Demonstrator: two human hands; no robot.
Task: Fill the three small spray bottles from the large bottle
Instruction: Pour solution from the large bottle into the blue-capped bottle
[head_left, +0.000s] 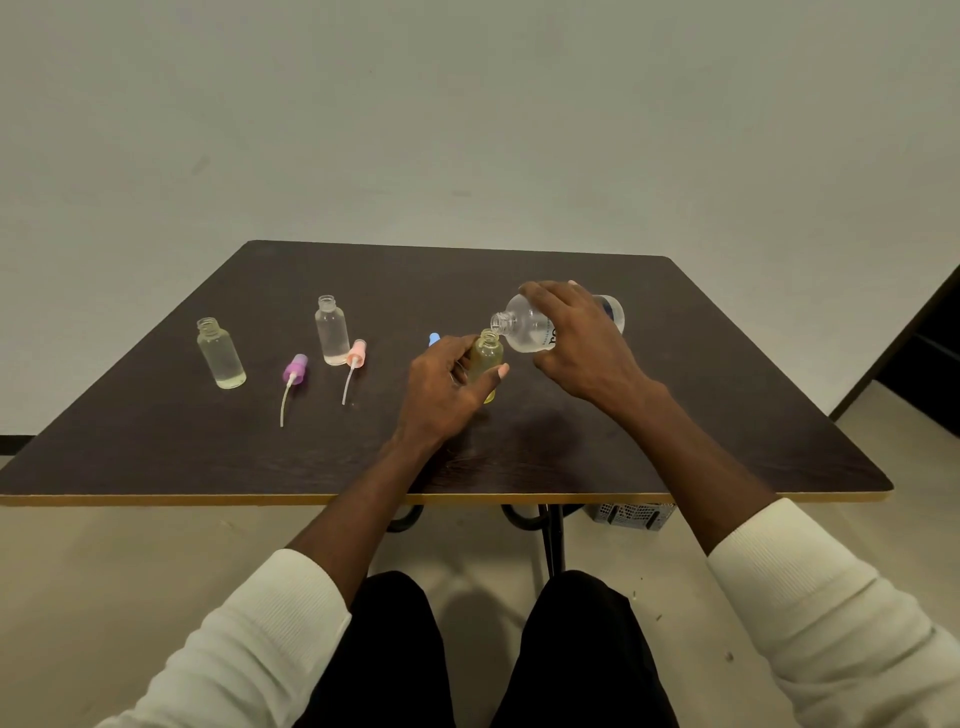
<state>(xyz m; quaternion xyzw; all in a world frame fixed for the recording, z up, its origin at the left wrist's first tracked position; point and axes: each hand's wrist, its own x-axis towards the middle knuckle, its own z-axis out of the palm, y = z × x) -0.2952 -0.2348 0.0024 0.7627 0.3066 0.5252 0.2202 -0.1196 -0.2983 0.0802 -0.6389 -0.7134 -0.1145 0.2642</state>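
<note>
Item in hand: a small yellowish clear spray bottle (487, 364), uncapped, standing upright on the dark brown square surface (519, 447) and serving here as the landmark. The left hand (447, 387) is gripping it, fingers (457, 353) and thumb curling round its body. Just right of it and slightly above, the large clear plastic bottle (540, 325) is lying tilted nearly level, its long axis running from the raised base at far right down to the open neck at left; the right hand (582, 343) is holding it from above, fingers wrapping its shoulder. The large neck is sitting just beside and over the small bottle's mouth; whether liquid is passing cannot be told. The coming pour appears to be turning on this one alignment: the large mouth needs to stay directly over the narrow opening, so a small drift sideways would likely spill. Left of the landmark: a blue spray cap (434, 339) partly hidden behind the left hand; further left, a pink spray cap with dip tube (355, 358), touching or just beside a clear uncapped small bottle (332, 332); then a purple spray cap with dip tube (294, 371); farthest left, a second clear uncapped small bottle (221, 356). Both seem to be holding clear liquid, level uncertain.
</note>
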